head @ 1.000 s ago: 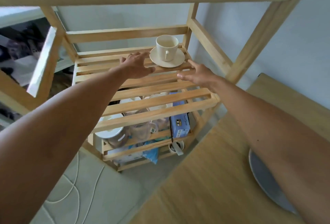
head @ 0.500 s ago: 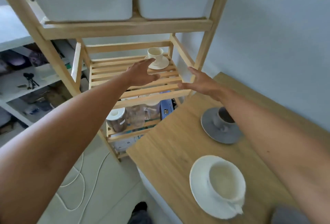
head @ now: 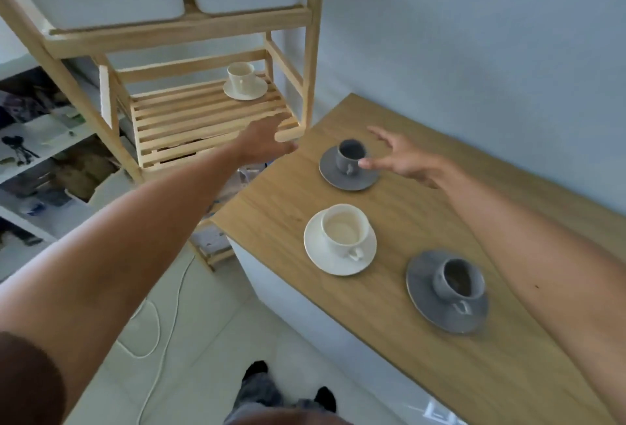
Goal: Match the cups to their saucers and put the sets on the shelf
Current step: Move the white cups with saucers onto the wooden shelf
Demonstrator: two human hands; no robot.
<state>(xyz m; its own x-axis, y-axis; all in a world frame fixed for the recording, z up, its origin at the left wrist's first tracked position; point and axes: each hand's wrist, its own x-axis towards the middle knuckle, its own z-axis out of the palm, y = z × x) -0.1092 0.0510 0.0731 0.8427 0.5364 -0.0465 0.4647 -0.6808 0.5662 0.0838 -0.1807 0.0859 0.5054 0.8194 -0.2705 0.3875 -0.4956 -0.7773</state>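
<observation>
Wooden table beside slatted shelf, cream set already shelved. Right hand spread open, empty, reaching for small grey cup on its saucer; left hand open, empty. Risk: cup sliding off if lifted tilted.

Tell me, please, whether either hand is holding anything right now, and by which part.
Nothing is held. The left hand is open and empty; the right hand is open beside the small grey cup, not gripping it.
</observation>
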